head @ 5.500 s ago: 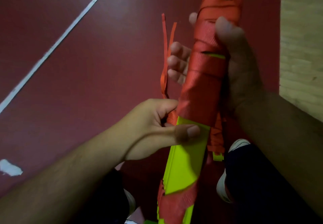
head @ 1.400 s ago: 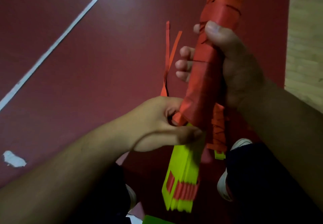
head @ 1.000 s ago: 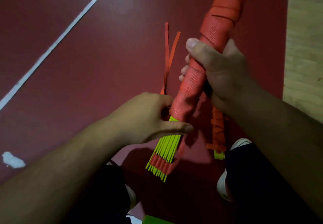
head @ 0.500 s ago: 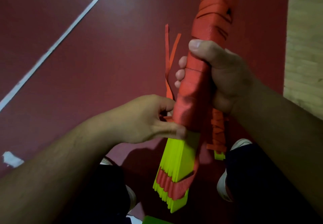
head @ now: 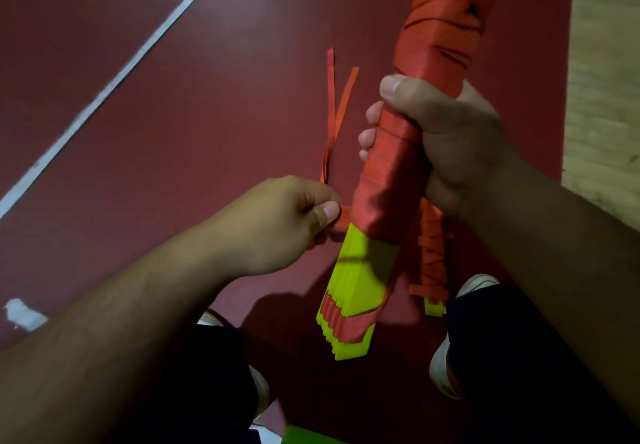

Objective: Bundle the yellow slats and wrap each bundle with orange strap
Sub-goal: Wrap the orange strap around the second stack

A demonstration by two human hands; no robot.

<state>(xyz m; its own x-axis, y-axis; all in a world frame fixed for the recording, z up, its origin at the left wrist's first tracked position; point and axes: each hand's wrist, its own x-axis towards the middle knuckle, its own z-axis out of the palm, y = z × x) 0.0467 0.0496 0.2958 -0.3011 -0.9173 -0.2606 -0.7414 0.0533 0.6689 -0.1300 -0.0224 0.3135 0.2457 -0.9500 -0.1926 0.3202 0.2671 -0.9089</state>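
Right hand curled round bundle, held above floor. Left hand pinched strap end at wrap edge. Upper length wrapped; bare yellow lower end probably left.

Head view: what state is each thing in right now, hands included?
bundle of flat yellow slats: tilted, lower end bare, the rest wrapped.
orange strap: wound round the bundle, its free part pinched at the wrap's lower edge.
left hand: pinches the strap beside the bundle.
right hand: grips the wrapped part.
loose orange strap tails: slack, beyond the left hand.
second wrapped bundle: behind the held one, partly hidden.
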